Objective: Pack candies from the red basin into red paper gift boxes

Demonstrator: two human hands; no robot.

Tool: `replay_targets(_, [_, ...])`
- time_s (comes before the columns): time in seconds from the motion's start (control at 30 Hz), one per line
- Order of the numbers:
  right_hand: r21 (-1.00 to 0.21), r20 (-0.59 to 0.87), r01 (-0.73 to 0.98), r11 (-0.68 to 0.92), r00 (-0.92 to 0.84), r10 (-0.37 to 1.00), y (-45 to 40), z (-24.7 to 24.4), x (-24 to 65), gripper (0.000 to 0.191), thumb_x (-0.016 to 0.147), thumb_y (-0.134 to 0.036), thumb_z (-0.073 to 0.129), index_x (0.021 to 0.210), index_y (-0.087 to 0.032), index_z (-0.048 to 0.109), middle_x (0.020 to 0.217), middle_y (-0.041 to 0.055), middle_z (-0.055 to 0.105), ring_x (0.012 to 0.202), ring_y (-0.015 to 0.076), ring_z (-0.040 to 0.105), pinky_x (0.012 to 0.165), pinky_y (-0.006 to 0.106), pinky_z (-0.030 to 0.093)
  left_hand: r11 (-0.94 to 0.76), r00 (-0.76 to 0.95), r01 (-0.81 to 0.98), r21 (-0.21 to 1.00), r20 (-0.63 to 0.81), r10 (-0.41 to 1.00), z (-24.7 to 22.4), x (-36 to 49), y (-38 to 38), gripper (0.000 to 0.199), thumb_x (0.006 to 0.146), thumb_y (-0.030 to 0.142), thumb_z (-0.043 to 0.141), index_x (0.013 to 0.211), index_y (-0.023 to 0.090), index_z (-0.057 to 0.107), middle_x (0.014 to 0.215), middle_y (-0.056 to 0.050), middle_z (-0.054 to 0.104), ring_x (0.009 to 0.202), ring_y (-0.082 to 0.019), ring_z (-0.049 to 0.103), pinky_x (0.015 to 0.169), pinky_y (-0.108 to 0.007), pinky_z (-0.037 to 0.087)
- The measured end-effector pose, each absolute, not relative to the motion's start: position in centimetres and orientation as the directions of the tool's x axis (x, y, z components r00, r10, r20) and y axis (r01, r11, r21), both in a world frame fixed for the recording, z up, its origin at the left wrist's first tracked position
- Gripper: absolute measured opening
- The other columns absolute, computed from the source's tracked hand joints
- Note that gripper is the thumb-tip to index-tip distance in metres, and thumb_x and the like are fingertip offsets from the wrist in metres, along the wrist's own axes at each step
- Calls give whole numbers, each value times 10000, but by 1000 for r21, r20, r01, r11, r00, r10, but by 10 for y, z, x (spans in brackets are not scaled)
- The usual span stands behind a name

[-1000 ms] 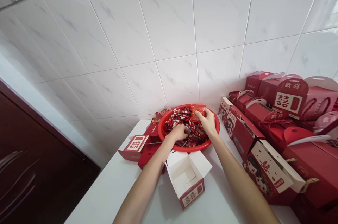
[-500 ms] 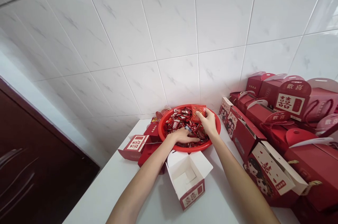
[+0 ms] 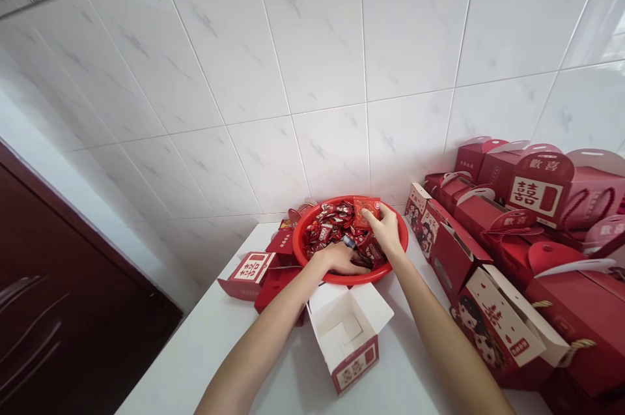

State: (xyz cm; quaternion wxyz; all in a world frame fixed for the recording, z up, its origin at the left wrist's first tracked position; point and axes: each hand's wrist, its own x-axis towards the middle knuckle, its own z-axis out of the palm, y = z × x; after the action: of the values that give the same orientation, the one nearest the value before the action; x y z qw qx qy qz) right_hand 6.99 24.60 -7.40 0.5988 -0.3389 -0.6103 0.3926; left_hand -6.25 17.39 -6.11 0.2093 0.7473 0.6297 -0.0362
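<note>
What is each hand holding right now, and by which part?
Right hand: red packet, by its lower right part. Left hand: in the sweets, hold unclear.

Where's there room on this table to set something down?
Bare tabletop shows between the left forearm and its left edge, and between the open box and right forearm. A narrow strip separates the basin from the piled boxes. Boxes also crowd the basin's left.

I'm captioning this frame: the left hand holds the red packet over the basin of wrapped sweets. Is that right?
No: the head view shows the right hand, not the left hand, holding the red packet over the basin of wrapped sweets.
</note>
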Motion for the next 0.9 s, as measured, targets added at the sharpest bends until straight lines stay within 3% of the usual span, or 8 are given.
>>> replay_targets(0.1, [-889, 457, -59, 454, -53, 888, 243, -70, 72, 290, 774, -480, 617, 751, -195, 567, 639, -25, 544, 623, 149, 456, 604, 270, 395, -83, 163, 966, 246, -325, 932, -60, -57, 175, 328, 701, 541, 671, 783, 235, 759, 721, -54, 683, 791, -269, 661, 633, -294, 481])
replay_targets(0.3, [-894, 446, -82, 441, -67, 893, 244, -69, 72, 290, 764, -478, 626, 747, -193, 569, 648, -17, 565, 633, 159, 490, 611, 278, 409, -72, 147, 963, 260, -284, 947, -64, -57, 177, 240, 621, 398, 729, 551, 206, 603, 605, -32, 616, 677, -245, 639, 566, -294, 452])
replay_targets(0.43, [-885, 465, -64, 462, -41, 884, 247, -74, 70, 321, 772, -514, 613, 758, -198, 561, 636, -25, 534, 622, 148, 450, 592, 269, 388, -44, 185, 887, 459, -266, 946, -64, -63, 172, 134, 664, 286, 653, 573, 200, 604, 562, 6, 606, 611, -186, 605, 570, -267, 440])
replay_targets(0.53, [-889, 457, -59, 455, -38, 889, 249, -76, 70, 319, 770, -512, 611, 763, -198, 558, 638, -33, 519, 620, 142, 433, 591, 265, 378, -29, 135, 780, 625, -122, 983, -62, -67, 170, 124, 712, 232, 556, 667, 180, 658, 624, 13, 648, 643, -160, 604, 635, -249, 462])
replay_targets(0.67, [-892, 451, -58, 449, -32, 892, 247, -72, 72, 304, 765, -499, 610, 754, -200, 555, 629, -39, 516, 612, 140, 431, 593, 265, 378, -63, -17, 688, 722, 103, 995, -59, -70, 171, 199, 781, 263, 486, 751, 172, 660, 729, 3, 674, 730, -164, 598, 727, -264, 484])
replay_targets(0.9, [-898, 434, -92, 431, -8, 901, 240, -64, 75, 265, 756, -456, 613, 762, -191, 600, 689, 2, 627, 653, 173, 528, 657, 297, 434, -103, -137, 507, 856, 198, 971, -54, -73, 175, 157, 738, 265, 420, 711, 191, 556, 839, -39, 656, 896, -200, 590, 886, -308, 471])
